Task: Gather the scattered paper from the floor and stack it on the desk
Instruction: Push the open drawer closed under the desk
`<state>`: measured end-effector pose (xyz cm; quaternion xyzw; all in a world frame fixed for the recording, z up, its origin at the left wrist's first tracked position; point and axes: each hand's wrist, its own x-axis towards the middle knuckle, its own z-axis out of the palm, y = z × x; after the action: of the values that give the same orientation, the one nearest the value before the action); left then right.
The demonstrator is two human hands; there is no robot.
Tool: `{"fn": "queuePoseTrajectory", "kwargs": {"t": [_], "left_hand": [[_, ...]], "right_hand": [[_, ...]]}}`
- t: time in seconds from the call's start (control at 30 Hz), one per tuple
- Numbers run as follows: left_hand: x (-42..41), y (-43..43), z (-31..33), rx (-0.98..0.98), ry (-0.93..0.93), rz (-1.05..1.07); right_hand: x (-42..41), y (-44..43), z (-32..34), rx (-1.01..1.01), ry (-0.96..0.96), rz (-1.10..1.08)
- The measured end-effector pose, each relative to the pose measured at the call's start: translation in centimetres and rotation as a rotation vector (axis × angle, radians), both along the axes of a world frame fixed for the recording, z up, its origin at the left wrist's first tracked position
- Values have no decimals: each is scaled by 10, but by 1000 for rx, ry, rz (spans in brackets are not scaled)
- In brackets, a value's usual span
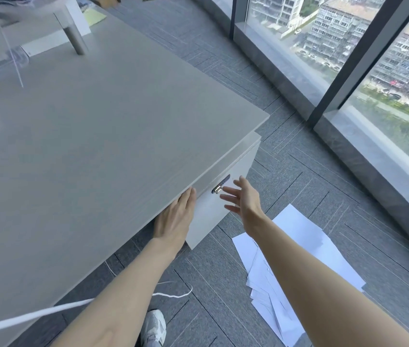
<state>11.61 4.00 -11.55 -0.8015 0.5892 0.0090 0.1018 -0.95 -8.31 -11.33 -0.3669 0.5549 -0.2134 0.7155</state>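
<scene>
Nearest, a grey-and-white shoe (153, 326) stands on the carpet beside a loose white cable (33, 315) that trails off under the table. Scattered paper (306, 269) lies fanned in an overlapping heap on the floor to the person's right, close to the drawer unit (219, 209); no sheet has been lifted. Left hand (174, 219) rests flat against the table (93, 136) edge, fingers extended and gripping nothing, apparently as a brace for bending down. Right hand (242, 197) hangs in the air in front of the drawer lock (218, 189), fingers spread wide and empty, not touching it. Table top near the corner carries no paper, so it is free to take the stack. Beyond, full-height window glazing (348, 58) bounds the carpet. Judgement: gathering has not begun.
</scene>
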Motion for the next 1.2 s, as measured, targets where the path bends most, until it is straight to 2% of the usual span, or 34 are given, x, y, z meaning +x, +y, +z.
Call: {"fn": "queuePoseTrajectory", "kwargs": {"t": [0.17, 0.43, 0.57, 0.8, 0.9, 1.07, 1.2], "left_hand": [[-1, 2, -11, -67, 11, -40], [-2, 3, -22, -156, -68, -233], [0, 6, -26, -157, -15, -247], [5, 7, -26, -155, 107, -221], [2, 7, -24, -128, 139, -191], [-1, 8, -24, -122, 168, -160], [-3, 7, -25, -142, 181, -146]], "right_hand": [[0, 8, -31, -101, 163, 95], [22, 13, -61, -169, 125, 50], [28, 3, -66, -197, 173, 4], [31, 0, -70, -185, 142, 23], [31, -2, -71, -277, 201, 52], [31, -4, -69, -552, 443, 212], [28, -6, -70, -568, 458, 219]]}}
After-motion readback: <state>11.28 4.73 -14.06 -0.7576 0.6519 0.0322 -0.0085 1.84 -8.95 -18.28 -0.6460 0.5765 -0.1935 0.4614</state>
